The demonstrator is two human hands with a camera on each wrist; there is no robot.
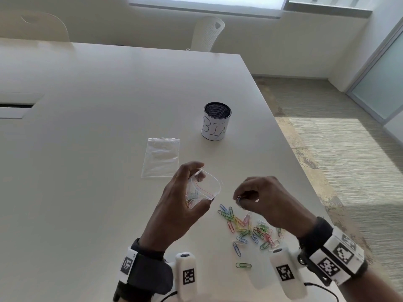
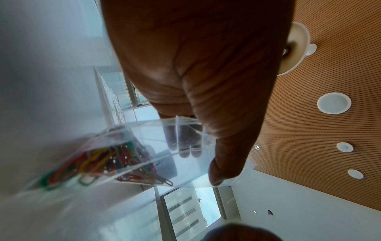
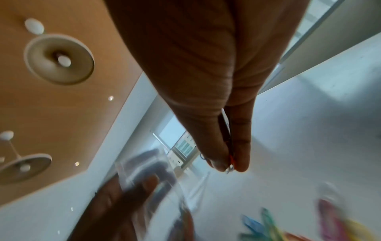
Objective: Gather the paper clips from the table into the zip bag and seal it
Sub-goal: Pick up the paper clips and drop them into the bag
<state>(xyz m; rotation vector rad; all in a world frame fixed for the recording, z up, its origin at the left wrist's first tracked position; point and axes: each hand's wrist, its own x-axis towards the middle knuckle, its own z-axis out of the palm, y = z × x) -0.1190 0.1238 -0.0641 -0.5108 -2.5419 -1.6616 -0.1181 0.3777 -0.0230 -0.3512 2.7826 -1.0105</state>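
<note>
While the left hand (image 1: 185, 200) holds the zip bag (image 1: 201, 189) above the table (image 1: 98, 127), fingers curled round it and its mouth gaping, coloured clips sit in its bottom. Just beside it the right hand (image 1: 259, 198) pinches what seem to be a few paper clips (image 3: 227, 138) — blurred. More lie in a loose pile (image 1: 250, 231) near the right edge.

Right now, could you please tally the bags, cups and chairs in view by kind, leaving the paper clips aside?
Zip bags: 2, the held zip bag in the left hand and the flat zip bag on the table
Mesh cup marked BIN: 1
White chairs: 2, one beyond the far edge, one at far left
Total: 5
</note>
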